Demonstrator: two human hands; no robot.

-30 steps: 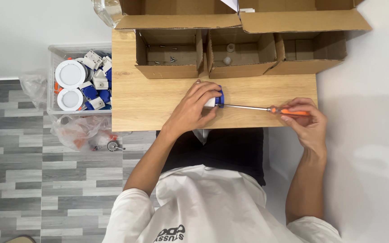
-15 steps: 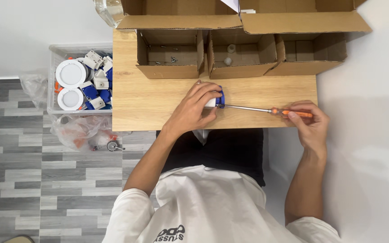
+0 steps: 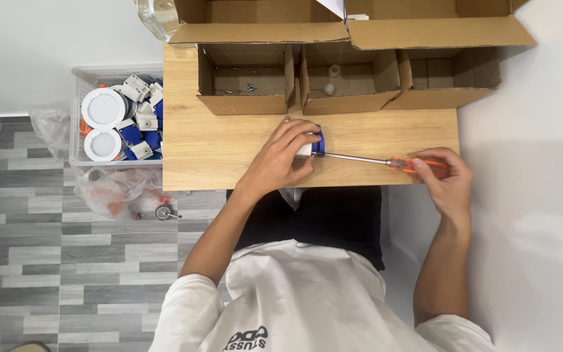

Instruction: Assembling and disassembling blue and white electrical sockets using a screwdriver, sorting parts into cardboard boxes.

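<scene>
**Overhead view: screwdriver applied to a small blue-and-white part on a wooden desk**

The left hand (image 3: 280, 158) lies palm-down at the centre of the frame, its grip closed over a small blue-and-white part (image 3: 314, 142) that rests on the wooden desk (image 3: 210, 146). Only the right end of the part shows, projecting from under the fingertips; the rest is hidden beneath the hand. The right hand (image 3: 447, 179), at the right edge of the desk, has its grip clamped round the orange handle of a screwdriver (image 3: 386, 160).

The screwdriver lies low over the desk with its long axis almost horizontal in the frame. The handle sits at the right, slightly lower; the metal shaft runs left and slightly upward, so the tip points toward the frame's left and meets the blue end of the part, just beside the left fingertips. The tool thus spans the gap between the two hands, which are well apart.

Along the upper edge of the desk stand three open cardboard boxes: the left box (image 3: 245, 81) holds a few small screws, the middle box (image 3: 346, 81) holds small pale pieces, and the right box (image 3: 451, 78) adjoins it. At the left of the frame, beside the desk, a clear plastic bin (image 3: 76, 117) contains round white lamp fittings and further blue-and-white parts. Below the bin a crumpled plastic bag (image 3: 115, 192) lies on the grey plank floor (image 3: 66, 274).
</scene>
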